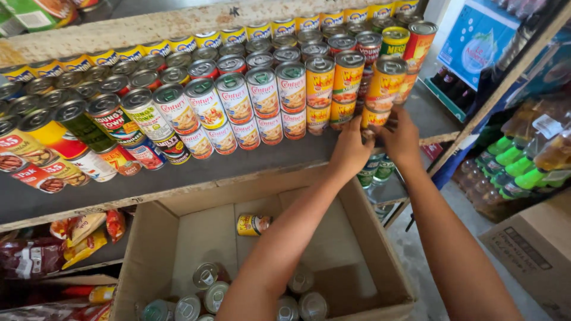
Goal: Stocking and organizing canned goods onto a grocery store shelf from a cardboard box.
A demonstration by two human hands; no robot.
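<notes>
Up at the shelf's (250, 169) right end, left hand (350, 151) and right hand (401, 139) close together around a yellow can (375, 119), steadying it beneath another (stacked two high to match the rows); more cans wait in the cardboard box (369, 238) below.

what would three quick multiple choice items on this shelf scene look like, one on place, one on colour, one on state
1. Where do both hands meet?
A. inside the box
B. at the yellow cans at the right end of the shelf
C. on the green bottle caps

2. What colour is the can lying on its side in the cardboard box?
A. yellow
B. blue
C. white

3. What state is the box in?
A. sealed
B. open, mostly emptied
C. open, packed full

Answers: 1 B, the fingers of both hands close around the lower yellow can; 2 A, its label is yellow; 3 B, flaps are open and much bare bottom shows.
</notes>
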